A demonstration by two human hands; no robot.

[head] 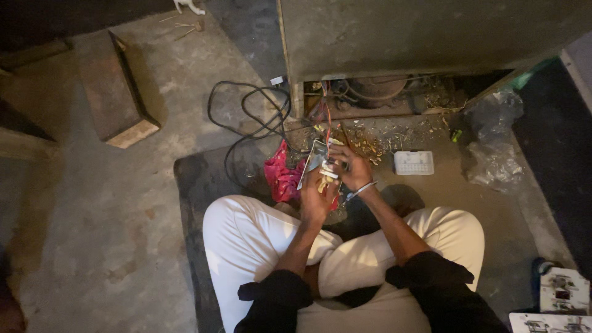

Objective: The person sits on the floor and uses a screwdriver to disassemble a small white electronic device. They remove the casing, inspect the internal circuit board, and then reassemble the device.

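Observation:
I sit cross-legged on a dark mat on the floor. My left hand (pixel 316 198) grips a small metal-framed electrical part (pixel 316 158) from below. My right hand (pixel 353 166), with a bracelet on the wrist, holds the same part from the right, fingers on its white connector. Red and orange wires (pixel 327 117) run from the part up into the open base of a large grey appliance (pixel 394 37). A round compressor (pixel 376 89) sits inside that opening.
A pink-red cloth (pixel 280 176) lies left of my hands. A black cable (pixel 246 117) loops on the floor. A white plastic box (pixel 414 163), a clear plastic bag (pixel 496 154), a brick (pixel 117 92) and circuit boards (pixel 558 302) lie around.

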